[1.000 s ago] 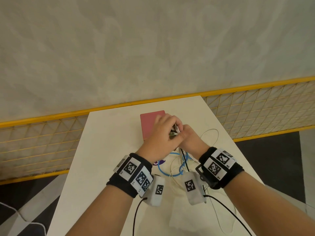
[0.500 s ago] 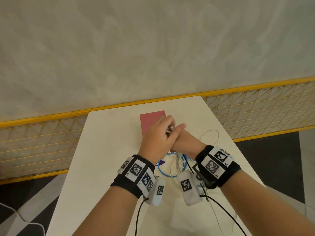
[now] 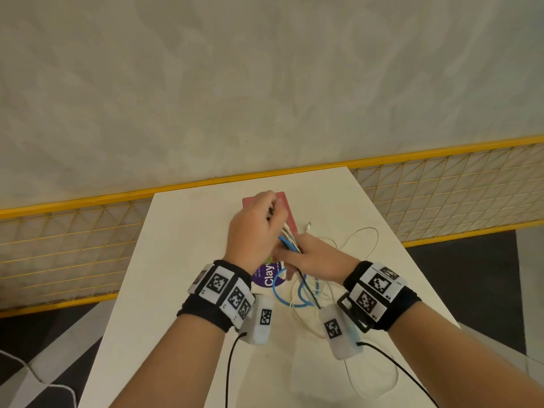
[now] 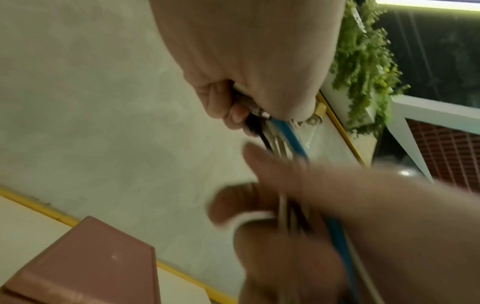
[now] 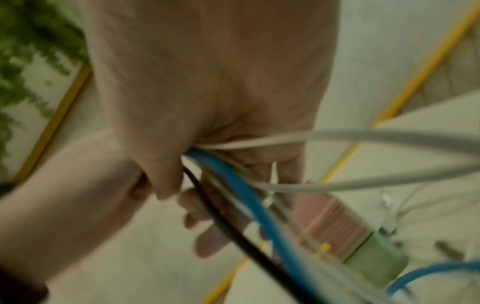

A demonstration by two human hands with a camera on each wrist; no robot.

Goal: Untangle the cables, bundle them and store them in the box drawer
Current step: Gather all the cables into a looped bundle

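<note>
On the white table (image 3: 188,260), both hands hold a bundle of cables (image 3: 290,238) of blue, white and black strands. My left hand (image 3: 272,212) grips the bundle's upper end with the plugs; its curled fingers (image 4: 233,111) close round the blue cable (image 4: 288,135). My right hand (image 3: 290,254) grips the same bundle lower down, where the blue cable (image 5: 233,185), a black cable (image 5: 215,211) and white cables (image 5: 363,135) run out of its fist. Their loose loops (image 3: 282,293) lie on the table under the wrists. The pink box (image 3: 287,207) lies behind the left hand.
A purple round label reading "Clay" (image 3: 269,276) lies under the hands. A white cable loop (image 3: 362,240) and a loose plug (image 3: 308,225) lie to the right of the box. A yellow mesh railing (image 3: 441,187) runs behind the table, near a wall.
The hands were pressed together over the cable ends. Now the left hand has moved away toward the box, the right has slid back, and a stretch of bundle shows between them.
</note>
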